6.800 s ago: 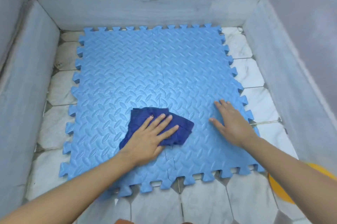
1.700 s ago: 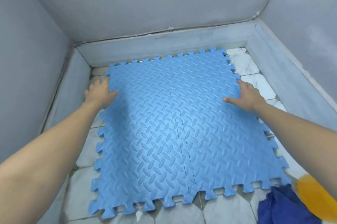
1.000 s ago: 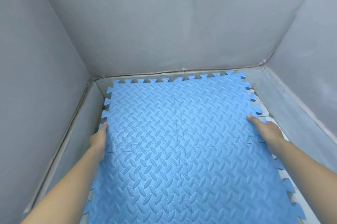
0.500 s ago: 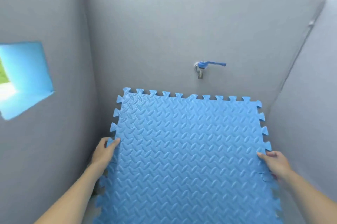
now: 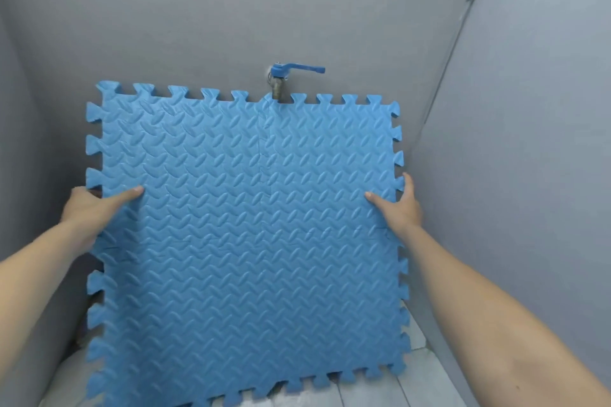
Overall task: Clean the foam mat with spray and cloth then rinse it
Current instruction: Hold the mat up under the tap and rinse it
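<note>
1. Both hands pinch the foam mat (image 5: 244, 224) by its side edges: the left hand (image 5: 89, 211) at about 9 o'clock on the mat, thumb laid flat across the ribbed front face while the fingers go out of sight behind the toothed edge; the right hand (image 5: 398, 204) at about 3 o'clock, thumb likewise on the front and fingers wrapped round the edge.

2. Gripping opposite sides at the same height looks chosen to keep the floppy sheet spread and flat, so it does not fold along its seams.

3. The mat stands nearly upright, ribbed face toward the person. It is close to square, so no long axis is clear. A vertical seam runs from 12 o'clock down the middle and a fainter horizontal seam crosses at hand level, which suggests four joined tiles.

4. At 12 o'clock the top edge reaches the spout of the tap (image 5: 281, 82), which sits in a notch between two teeth; whether they touch I cannot tell. The tap's blue lever points toward 3 o'clock. No water is visible.

5. Holding the mat under the spout this way would let water run down the face toward 6 o'clock, so I judge this to be the set-up for the rinse.

6. The bottom edge hangs near the pale floor (image 5: 426, 386) at 6 o'clock; contact is unclear. Grey walls (image 5: 529, 142) close in behind and on both sides.
</note>
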The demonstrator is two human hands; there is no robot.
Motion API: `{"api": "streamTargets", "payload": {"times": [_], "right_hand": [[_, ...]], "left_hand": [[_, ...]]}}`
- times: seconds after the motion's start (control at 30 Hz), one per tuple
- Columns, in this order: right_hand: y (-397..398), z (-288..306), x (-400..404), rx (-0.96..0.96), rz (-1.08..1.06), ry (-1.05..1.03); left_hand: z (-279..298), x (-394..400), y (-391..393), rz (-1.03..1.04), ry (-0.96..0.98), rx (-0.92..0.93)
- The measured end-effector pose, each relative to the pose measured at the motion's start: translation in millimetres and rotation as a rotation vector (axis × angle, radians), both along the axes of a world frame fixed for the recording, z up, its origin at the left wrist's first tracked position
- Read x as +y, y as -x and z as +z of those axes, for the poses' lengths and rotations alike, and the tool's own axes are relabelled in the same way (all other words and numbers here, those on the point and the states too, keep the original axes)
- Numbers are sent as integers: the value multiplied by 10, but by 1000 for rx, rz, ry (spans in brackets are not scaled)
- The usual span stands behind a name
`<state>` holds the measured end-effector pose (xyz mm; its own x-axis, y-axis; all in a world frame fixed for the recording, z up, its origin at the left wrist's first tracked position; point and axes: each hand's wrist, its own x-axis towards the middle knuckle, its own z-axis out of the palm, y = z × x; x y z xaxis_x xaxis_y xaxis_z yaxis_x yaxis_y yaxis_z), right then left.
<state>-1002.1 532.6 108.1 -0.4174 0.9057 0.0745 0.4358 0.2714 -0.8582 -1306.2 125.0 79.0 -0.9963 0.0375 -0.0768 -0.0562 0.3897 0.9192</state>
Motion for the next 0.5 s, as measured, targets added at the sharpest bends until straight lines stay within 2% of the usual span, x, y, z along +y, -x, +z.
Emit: {"api": "streamTargets", "payload": {"times": [0.1,0.17,0.27,0.3,0.37,0.43,0.5], "right_hand": [[70,-51,113,-43,49,-44],[161,-82,201,-136,82,-11],[478,130,255,-319,-38,63],[619,325,204,-317,-102,-18],[917,847,36,-141,-99,-295],[1220,1442,-220,62,71,-581],[1554,1906,-491,25,282,-737]], "left_hand": [[40,30,-51,2,17,12],[12,58,-71,-1,-13,-5],[-16,102,-65,-25,-61,-37],[-33,110,-52,-24,-68,-41],[-62,111,-20,-29,-92,-33],[-68,147,-17,4,-114,-16],[-98,170,11,29,-141,-15]]}}
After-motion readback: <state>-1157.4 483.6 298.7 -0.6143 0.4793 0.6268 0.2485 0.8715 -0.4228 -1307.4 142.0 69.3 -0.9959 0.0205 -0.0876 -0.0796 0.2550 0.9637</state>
